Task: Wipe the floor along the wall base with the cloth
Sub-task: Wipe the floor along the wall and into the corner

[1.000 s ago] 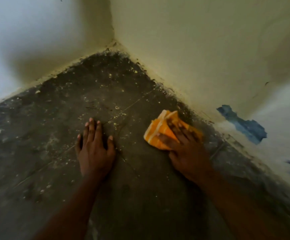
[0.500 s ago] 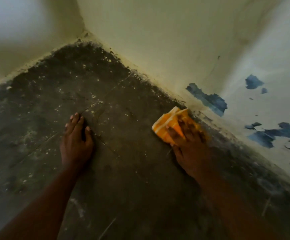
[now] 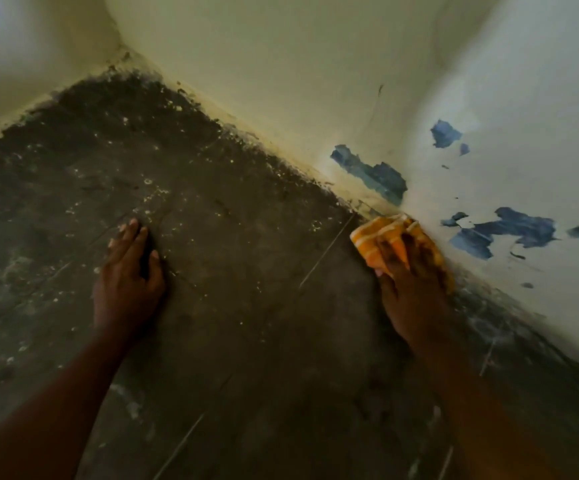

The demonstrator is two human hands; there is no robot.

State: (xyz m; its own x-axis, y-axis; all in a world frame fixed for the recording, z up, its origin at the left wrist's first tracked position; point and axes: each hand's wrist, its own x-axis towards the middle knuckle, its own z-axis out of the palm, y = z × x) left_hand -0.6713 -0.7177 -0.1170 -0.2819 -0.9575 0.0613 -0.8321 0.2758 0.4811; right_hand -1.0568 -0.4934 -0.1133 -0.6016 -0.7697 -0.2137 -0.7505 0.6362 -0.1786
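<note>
An orange cloth with pale stripes [image 3: 372, 237] lies bunched on the dark floor, tight against the base of the right wall [image 3: 360, 211]. My right hand [image 3: 409, 282] presses down on it with straight, spread fingers covering most of the cloth. My left hand [image 3: 127, 275] rests flat on the floor well to the left, fingers straight, holding nothing. The dark floor [image 3: 239, 258] is speckled with pale flecks and dust.
Two cream walls meet in a corner [image 3: 121, 53] at the upper left. The right wall has patches of peeled paint showing blue [image 3: 374, 176]. Dark grime runs along the wall base [image 3: 267, 150]. Thin joint lines cross the floor.
My right hand has slid the cloth to the right along the wall base, away from the corner and up against the wall. The view has followed; my left hand stays planted on the floor.
</note>
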